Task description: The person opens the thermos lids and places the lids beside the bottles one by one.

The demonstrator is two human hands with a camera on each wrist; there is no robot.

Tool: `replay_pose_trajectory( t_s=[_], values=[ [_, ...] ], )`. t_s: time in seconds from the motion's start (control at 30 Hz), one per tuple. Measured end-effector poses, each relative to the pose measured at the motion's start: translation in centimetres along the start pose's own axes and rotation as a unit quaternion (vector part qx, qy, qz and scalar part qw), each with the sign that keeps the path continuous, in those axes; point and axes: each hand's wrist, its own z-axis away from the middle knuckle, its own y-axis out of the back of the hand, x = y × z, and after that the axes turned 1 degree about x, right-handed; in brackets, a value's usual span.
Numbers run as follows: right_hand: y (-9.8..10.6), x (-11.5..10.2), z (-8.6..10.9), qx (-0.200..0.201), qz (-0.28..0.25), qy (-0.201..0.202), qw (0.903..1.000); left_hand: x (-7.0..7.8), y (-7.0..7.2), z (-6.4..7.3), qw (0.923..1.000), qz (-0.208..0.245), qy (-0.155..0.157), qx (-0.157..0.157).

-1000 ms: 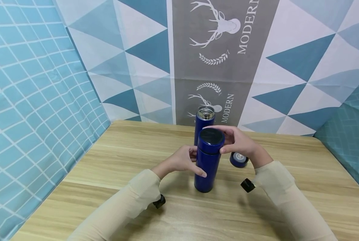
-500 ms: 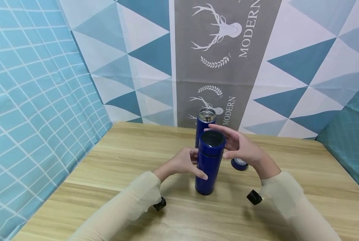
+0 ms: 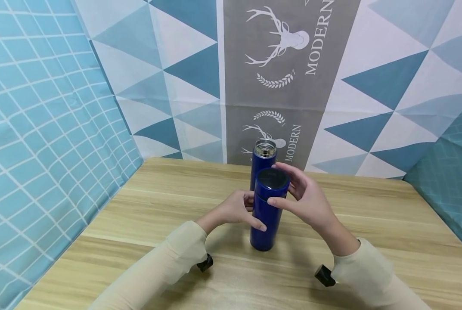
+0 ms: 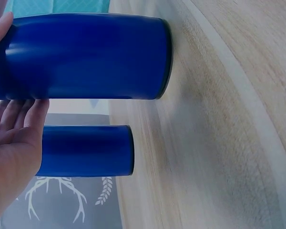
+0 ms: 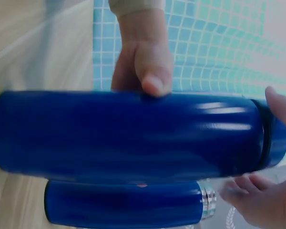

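Note:
A blue thermos (image 3: 269,217) with a black-topped lid (image 3: 263,190) stands in front of me, nearly upright. My left hand (image 3: 234,207) grips its body, thumb in front and fingers behind. Around the lid curls my right hand (image 3: 310,202), its thumb over the seam at the lid's lower edge and its fingers at the far side. In the right wrist view those fingers are blurred. Just behind stands a second blue thermos (image 3: 258,167) without a lid, its metal mouth (image 3: 265,148) showing. The left wrist view shows both thermos bodies (image 4: 90,150) side by side.
Both thermoses are on a wooden table (image 3: 168,193). A patterned cloth (image 3: 192,86) hangs along its back edge, and blue checked cloth (image 3: 41,129) closes the left side. Small black devices (image 3: 324,275) sit under both wrists.
My right hand loosened from the lid, then came back round it with its thumb further left. The loose lid behind is now hidden by that hand. My left hand keeps its hold.

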Motion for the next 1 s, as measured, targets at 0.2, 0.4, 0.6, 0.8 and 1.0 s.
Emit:
replay_pose_trajectory(
  t_s=[0.2, 0.4, 0.6, 0.8, 1.0],
  values=[
    [-1.2, -0.4, 0.6, 0.069, 0.013, 0.017, 0.9974, 0.0, -0.1, -0.1, 1.0000, 0.003, -0.001, 0.001],
    [-2.1, -0.4, 0.8, 0.106, 0.026, 0.007, 0.9941, 0.0, 0.0, -0.1, 1.0000, 0.000, -0.002, 0.002],
    [-2.3, -0.4, 0.9, 0.109, 0.011, -0.010, 0.9939, 0.0, 0.0, -0.1, 1.0000, 0.001, -0.005, -0.004],
    [-1.7, -0.1, 0.7, 0.084, 0.016, -0.004, 0.9963, -0.1, 0.0, -0.1, 1.0000, 0.000, -0.005, -0.006],
    [-0.6, 0.2, 0.3, 0.040, 0.020, 0.005, 0.9990, 0.0, 0.1, -0.1, 1.0000, -0.005, 0.001, -0.006]
  ],
)
